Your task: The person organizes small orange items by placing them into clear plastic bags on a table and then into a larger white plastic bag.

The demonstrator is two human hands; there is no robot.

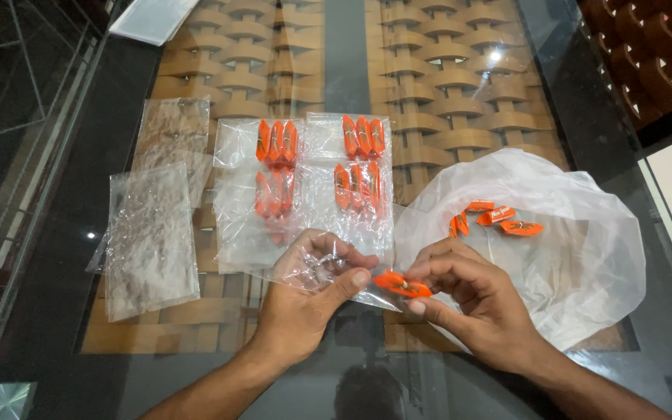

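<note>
A thin, crinkly clear pouch (316,264) is pinched open by the left hand (305,299), thumb on top, fingers curled inside the film. A small glossy orange candy (402,285), flat with twisted ends, is gripped between thumb and fingertips of the right hand (468,299), right at the pouch mouth, at 3 o'clock from the left thumb. Four filled pouches (316,167), three orange candies each, are laid flat at 12 o'clock from the hands. Two empty clear pouches (153,225) are seen at 10 o'clock. A large crumpled translucent bag (585,257) sits at 2 o'clock, with a few loose candies (495,218) on it. Everything rests on a glass tabletop (64,311) over a woven wooden base.
</note>
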